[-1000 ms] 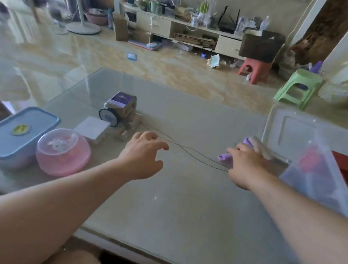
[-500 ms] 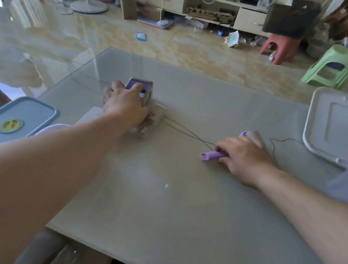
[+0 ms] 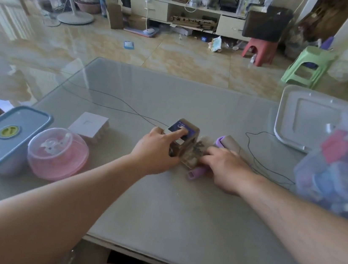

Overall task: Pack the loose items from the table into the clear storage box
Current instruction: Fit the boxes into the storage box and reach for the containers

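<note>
My left hand [image 3: 157,151] grips the small boxy gadget [image 3: 184,142] at the table's [image 3: 158,214] middle, forefinger flat on its glossy purple top to steady it for lifting. Just beside it, my right hand [image 3: 227,172] closes over the lint roller [image 3: 209,156], purple plastic handle and papery cylinder. At far right stands the clear storage box [image 3: 340,176], thin translucent walls, already part-filled.

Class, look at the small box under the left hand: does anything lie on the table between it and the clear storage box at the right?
Yes: the purple roller under the right hand and a thin black wire.
</note>
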Demonstrator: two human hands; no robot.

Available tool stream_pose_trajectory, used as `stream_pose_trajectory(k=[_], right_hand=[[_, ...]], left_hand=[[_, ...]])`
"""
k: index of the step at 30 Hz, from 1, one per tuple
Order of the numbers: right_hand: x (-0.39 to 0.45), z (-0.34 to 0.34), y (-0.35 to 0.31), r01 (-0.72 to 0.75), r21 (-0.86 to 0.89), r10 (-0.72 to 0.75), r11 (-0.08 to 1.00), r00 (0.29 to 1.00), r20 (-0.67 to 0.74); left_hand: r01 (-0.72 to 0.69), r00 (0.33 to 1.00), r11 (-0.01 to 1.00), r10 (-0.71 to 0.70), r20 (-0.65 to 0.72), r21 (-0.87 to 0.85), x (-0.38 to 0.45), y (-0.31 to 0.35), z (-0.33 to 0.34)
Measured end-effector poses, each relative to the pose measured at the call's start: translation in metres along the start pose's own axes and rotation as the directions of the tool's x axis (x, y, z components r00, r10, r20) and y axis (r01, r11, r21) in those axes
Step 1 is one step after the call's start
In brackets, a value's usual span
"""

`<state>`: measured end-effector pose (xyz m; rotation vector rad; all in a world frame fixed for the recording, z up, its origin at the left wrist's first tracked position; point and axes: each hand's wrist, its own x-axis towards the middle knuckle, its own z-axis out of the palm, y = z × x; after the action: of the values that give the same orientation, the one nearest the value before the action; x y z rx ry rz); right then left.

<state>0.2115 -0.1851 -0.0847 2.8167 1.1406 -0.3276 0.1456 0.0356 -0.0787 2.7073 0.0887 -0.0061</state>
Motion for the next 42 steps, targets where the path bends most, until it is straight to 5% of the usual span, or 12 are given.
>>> stream_pose_trajectory(k=[8,15,20,23,28,33,38,42], right_hand=[[-0.029,-0.003,0.017,0.016,-0.027,-0.015,1.000,0.999,0.050],[-0.063,-0.041,0.022,0.083,-0.035,-0.090,0.996,0.947,-0.308],[-0.139,-0.135,0.010,0.226,-0.122,-0.254,0.967,0.779,-0.573],[-0.203,-0.182,0.045,0.193,-0.115,-0.221,0.975,0.740,-0.635],[-0.310,-0.196,0.154,-0.093,0.050,0.105,0.994,0.828,-0.551],[-0.389,-0.154,0.229,-0.406,0.195,0.448,0.893,0.848,-0.285],[-0.420,-0.114,0.265,-0.419,0.419,0.550,0.806,0.791,-0.268],[-0.426,-0.088,0.288,-0.517,0.323,0.572,0.793,0.814,-0.102]], left_hand=[[-0.054,0.998,0.999,0.054,0.039,-0.002,0.003,0.002,-0.002],[-0.020,0.984,0.995,0.003,-0.177,-0.093,-0.009,0.028,-0.045],[-0.193,0.930,0.975,0.146,-0.337,-0.111,-0.029,0.106,-0.102],[-0.315,0.903,0.945,0.269,-0.335,-0.092,-0.039,0.172,-0.127],[-0.506,0.839,0.856,0.461,-0.288,-0.103,-0.045,0.290,-0.120],[-0.647,0.761,0.760,0.637,-0.122,-0.066,-0.042,0.386,-0.066],[-0.657,0.753,0.751,0.657,-0.030,-0.068,-0.024,0.438,-0.019],[-0.660,0.742,0.746,0.665,0.079,-0.086,-0.013,0.449,0.010]])
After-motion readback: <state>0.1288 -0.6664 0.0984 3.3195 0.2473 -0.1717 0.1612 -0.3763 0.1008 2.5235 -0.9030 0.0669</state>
